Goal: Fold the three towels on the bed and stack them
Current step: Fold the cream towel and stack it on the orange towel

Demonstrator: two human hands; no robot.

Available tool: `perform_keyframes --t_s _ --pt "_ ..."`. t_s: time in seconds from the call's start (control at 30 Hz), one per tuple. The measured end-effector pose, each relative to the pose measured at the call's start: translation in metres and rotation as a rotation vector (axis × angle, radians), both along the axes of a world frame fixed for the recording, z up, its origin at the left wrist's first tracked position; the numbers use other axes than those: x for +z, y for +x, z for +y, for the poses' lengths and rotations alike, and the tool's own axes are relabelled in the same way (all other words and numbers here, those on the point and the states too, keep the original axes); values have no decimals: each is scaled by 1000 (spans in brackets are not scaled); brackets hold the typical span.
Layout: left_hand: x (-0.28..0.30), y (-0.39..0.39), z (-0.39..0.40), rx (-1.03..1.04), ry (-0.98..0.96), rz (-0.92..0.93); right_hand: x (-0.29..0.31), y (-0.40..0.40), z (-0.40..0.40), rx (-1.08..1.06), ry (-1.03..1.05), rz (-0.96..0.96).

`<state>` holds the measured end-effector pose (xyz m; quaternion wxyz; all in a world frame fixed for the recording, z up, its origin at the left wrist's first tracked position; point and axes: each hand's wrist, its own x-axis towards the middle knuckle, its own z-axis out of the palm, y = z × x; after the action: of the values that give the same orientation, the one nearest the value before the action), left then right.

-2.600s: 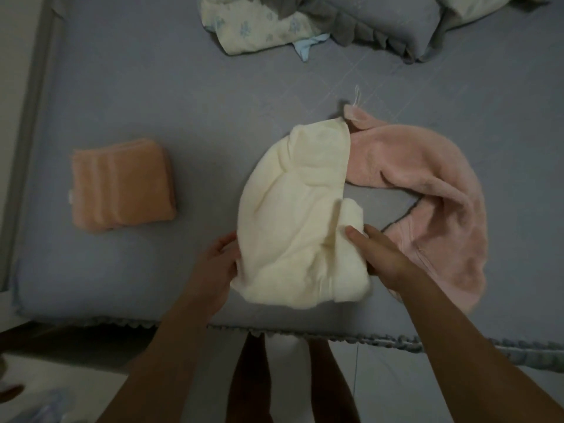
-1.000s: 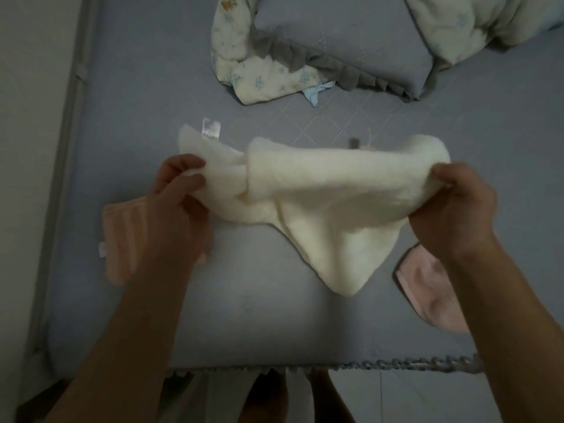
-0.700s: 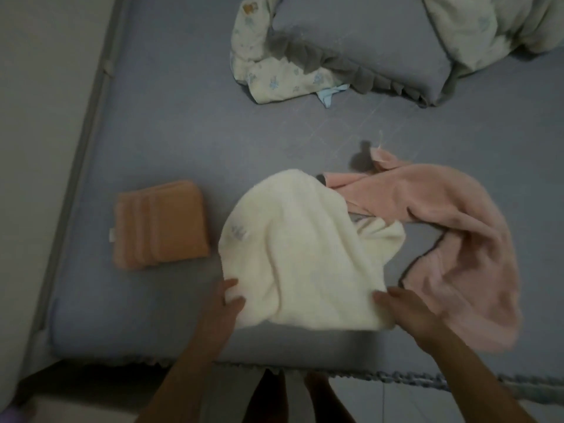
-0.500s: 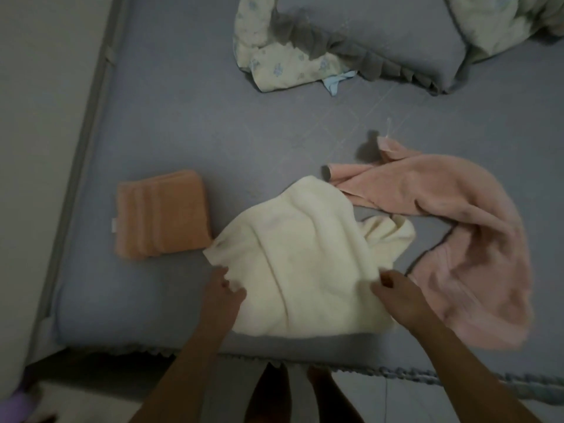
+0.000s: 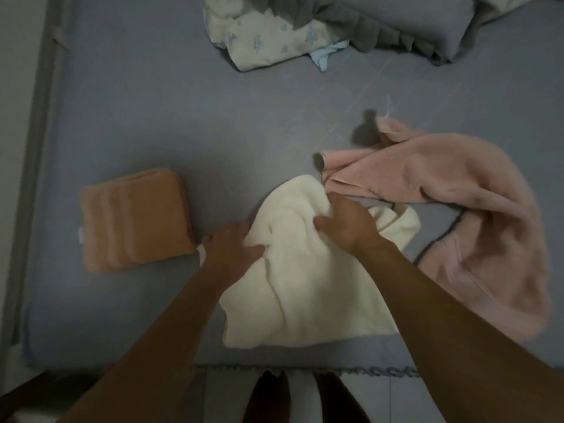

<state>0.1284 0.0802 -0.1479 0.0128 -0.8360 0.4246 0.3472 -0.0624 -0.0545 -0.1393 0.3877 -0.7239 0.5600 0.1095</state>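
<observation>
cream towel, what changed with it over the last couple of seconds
The cream towel was lifted and stretched out in the air, then laid back down on the bed. Both hands slid up from its near edge: the left hand now grips its left side, the right hand bunches its top. The folded orange towel and crumpled pink towel stayed put.

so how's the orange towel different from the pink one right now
The orange towel is folded into a neat square; the pink towel lies loose and crumpled in a curve. The orange towel sits left of the cream towel, apart from it; the pink towel lies right of it, touching its far edge. Neither is held: both hands work the cream towel. Both rest on the bed.
</observation>
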Motion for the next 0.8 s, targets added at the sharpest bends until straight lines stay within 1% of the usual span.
perform_keyframes --t_s 0.03,0.07,0.1,0.13,0.17,0.2,0.23,0.33,0.37,0.4,0.43,0.47,0.5,0.53,0.57,0.6,0.63,0.7,0.73,0.8 --pt "10 -8 10 -37 -85 96 10 -7 7 -38 -31 -44" --pt "23 -14 22 -47 -124 247 21 -19 16 -93 -59 -90" --pt "38 -19 33 -45 -95 402 34 -37 27 -155 -84 -116" --pt "51 -23 43 -58 -3 529 47 -57 38 -209 -102 -118" --pt "58 -25 50 -65 78 613 57 -80 50 -256 -99 -98" --pt "58 -27 52 -63 104 625 63 -103 60 -297 -76 -65" --pt "53 -30 51 -31 74 610 64 -125 68 -342 -38 -29" --pt "34 -42 20 229 -83 500 45 -170 81 -426 121 53" --pt "27 -46 2 253 -149 426 38 -174 81 -419 148 68" --pt "17 -52 -16 198 -230 307 32 -175 80 -404 149 73" --pt "9 -57 -35 141 -297 235 27 -173 78 -396 127 74" --pt "4 -60 -54 115 -310 210 22 -170 73 -395 91 76" --pt "3 -61 -71 131 -259 244 19 -166 67 -405 52 84" --pt "0 -63 -85 141 -145 275 16 -161 59 -437 15 78" --pt "-4 -64 -95 83 -34 281 13 -156 50 -496 -10 45" --pt "-5 -64 -97 -19 70 288 11 -149 40 -567 -20 -7" --pt "-4 -64 -97 -97 139 318 9 -140 30 -635 -9 -57" --pt "0 -60 -86 -194 151 411 6 -122 12 -704 35 -90" --pt "2 -55 -78 -248 130 415 4 -112 5 -682 54 -44" --pt "8 -41 -62 -262 81 433 3 -93 -2 -554 89 135"
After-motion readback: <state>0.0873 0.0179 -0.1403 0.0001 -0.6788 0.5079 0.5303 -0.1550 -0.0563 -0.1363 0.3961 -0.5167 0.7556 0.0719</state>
